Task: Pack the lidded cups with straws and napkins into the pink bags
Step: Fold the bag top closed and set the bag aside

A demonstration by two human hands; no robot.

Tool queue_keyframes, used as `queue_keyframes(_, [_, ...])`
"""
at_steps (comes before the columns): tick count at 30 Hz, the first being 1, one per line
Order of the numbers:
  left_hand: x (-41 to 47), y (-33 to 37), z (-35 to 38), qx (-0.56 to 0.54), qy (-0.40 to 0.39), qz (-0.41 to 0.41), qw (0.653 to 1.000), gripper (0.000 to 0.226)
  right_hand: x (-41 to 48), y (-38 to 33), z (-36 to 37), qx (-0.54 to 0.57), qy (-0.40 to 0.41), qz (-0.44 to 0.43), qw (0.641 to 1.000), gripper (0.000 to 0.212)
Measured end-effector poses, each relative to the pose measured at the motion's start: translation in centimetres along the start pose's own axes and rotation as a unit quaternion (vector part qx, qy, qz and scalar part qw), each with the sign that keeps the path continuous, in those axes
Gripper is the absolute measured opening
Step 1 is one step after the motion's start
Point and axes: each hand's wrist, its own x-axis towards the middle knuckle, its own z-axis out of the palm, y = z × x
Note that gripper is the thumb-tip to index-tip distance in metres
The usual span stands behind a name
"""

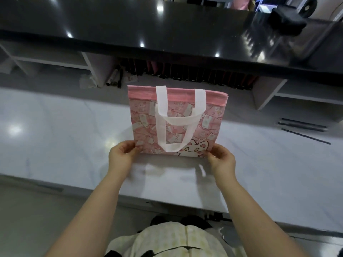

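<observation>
Two hands hold a flat, unopened pink bag point(209, 123) above the middle of the white marble-look surface point(65, 136), the left hand point(122, 154) pinching its near left corner and the right hand point(220, 158) pinching its near right corner, beside the printed cat face. Both grips are closed on the fabric alone. The bag's plain pink top band points toward the back edge of the surface, and its two white handles point(175, 120) flop across the printed front toward the person, which suggests the bag is tipped up from its bottom edge, probably so it can be shaken out or turned mouth-up for loading. A pale reflection of it lies on the surface just in front of the hands. No lidded cups, straws or napkins are in view, so packing appears not yet begun. Wide bare stretches of the surface run to the left and right of the bag and between the hands and the near edge. Along the back edge stand open shelves point(185, 73) under a glossy black counter point(148, 25). Some dark strips point(304, 127) lie toward the right end, well apart from the bag
</observation>
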Motion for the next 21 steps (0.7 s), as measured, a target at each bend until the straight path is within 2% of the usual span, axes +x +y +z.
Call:
queue_keyframes(5, [-2.2, 1.7, 0.3, 0.013, 0.082, 0.027, 0.996, 0.005, 0.7, -2.6, 0.4, 0.021, -0.052, -0.027, 0.998, 0.018])
queue_keyframes(10, [-6.6, 2.6, -1.7, -0.042, 0.185, 0.036, 0.981, 0.005, 0.5, -5.0, 1.9, 0.042, -0.147, -0.048, 0.987, 0.020])
queue_keyframes(13, [-9.4, 3.2, -2.8, -0.072, 0.254, 0.046, 0.963, 0.011, 0.0, -5.9, 3.7, 0.055, -0.213, -0.055, 0.974, 0.026])
queue_keyframes(17, [-14.2, 2.6, -4.5, -0.082, 0.336, 0.036, 0.938, 0.027, -1.8, -5.4, 6.8, 0.086, -0.291, -0.022, 0.953, 0.032])
queue_keyframes(21, [-19.5, 0.9, -6.7, -0.106, 0.426, 0.013, 0.898, 0.018, -5.1, -4.2, 9.9, 0.088, -0.366, 0.010, 0.926, 0.028])
